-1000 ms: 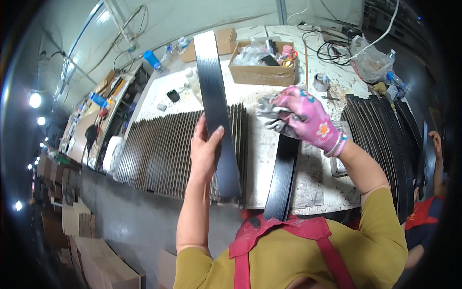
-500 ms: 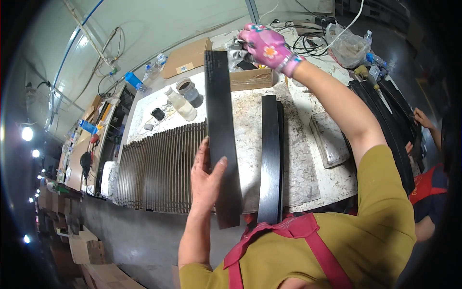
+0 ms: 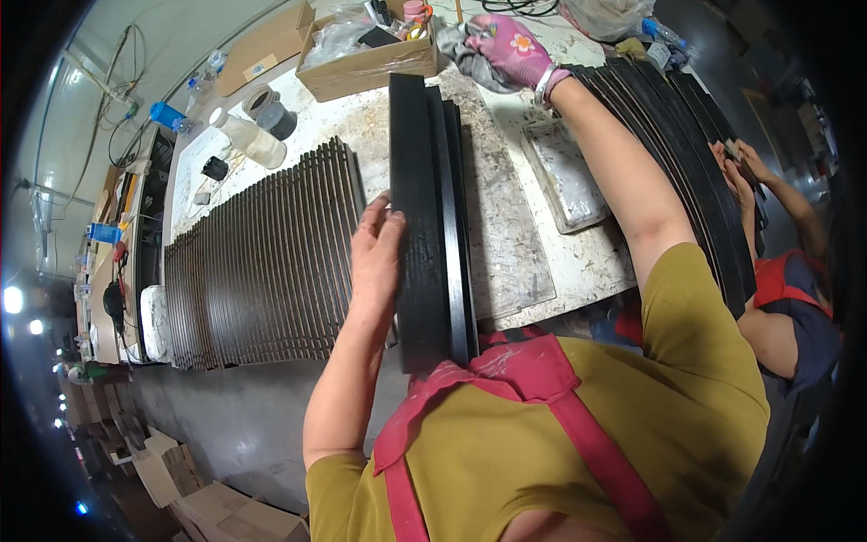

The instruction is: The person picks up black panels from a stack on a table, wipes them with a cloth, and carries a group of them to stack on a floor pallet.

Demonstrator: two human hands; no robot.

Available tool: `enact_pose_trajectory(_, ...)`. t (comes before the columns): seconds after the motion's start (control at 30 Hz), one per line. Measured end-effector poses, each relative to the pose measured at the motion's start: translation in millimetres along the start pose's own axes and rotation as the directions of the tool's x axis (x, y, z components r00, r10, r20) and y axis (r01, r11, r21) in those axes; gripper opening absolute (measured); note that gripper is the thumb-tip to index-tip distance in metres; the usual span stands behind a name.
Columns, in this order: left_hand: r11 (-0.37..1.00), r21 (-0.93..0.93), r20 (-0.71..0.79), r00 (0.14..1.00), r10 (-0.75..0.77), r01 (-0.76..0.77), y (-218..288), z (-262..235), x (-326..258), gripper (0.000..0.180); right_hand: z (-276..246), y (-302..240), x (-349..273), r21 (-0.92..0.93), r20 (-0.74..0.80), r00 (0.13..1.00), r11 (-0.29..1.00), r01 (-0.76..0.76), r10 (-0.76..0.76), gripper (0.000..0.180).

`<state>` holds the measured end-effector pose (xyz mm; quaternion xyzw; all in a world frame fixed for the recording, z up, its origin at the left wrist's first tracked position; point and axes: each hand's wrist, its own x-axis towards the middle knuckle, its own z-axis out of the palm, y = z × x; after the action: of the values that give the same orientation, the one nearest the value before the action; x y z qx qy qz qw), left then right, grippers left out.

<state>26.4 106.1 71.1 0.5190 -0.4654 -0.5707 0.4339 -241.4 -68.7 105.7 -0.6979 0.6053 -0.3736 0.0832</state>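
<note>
My bare left hand (image 3: 377,262) presses flat, fingers spread, against the near left side of the long black bars (image 3: 432,217) running away from me across the bench (image 3: 506,226), while my gloved right hand (image 3: 511,47) clutches a grey rag (image 3: 470,56) just beyond their far end.

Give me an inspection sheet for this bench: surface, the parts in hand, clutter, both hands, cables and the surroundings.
Surface: pale worktable, stained and scuffed.
Job's things: long black strips stacked side by side, running from the bench edge toward the box; grey rag.
Clutter: open cardboard box of odds and ends, rows of dark ribbed strips, shallow metal tray, tape rolls.
Grippers: left hand bare, flat against the strips' side; right hand in a pink glove, on the rag.
Cables: black leads at the far edge.
Surroundings: another person's hands on curved black strips at right; cartons on the floor.
</note>
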Motion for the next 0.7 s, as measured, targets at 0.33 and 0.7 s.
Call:
enact_pose_trajectory(0.33, 0.981, 0.055, 0.211, 0.958, -0.195, 0.188, -23, -15, 59, 0.086, 24, -14, -81, -0.209, 0.918, 0.393, 0.912, 0.352, 0.058, 0.040)
enact_pose_trajectory(0.7, 0.971, -0.179, 0.297, 0.949, -0.103, 0.161, -15, 42, 75, 0.063, 74, 9, -134, -0.065, 0.832, 0.542, 0.948, 0.313, -0.122, 0.022)
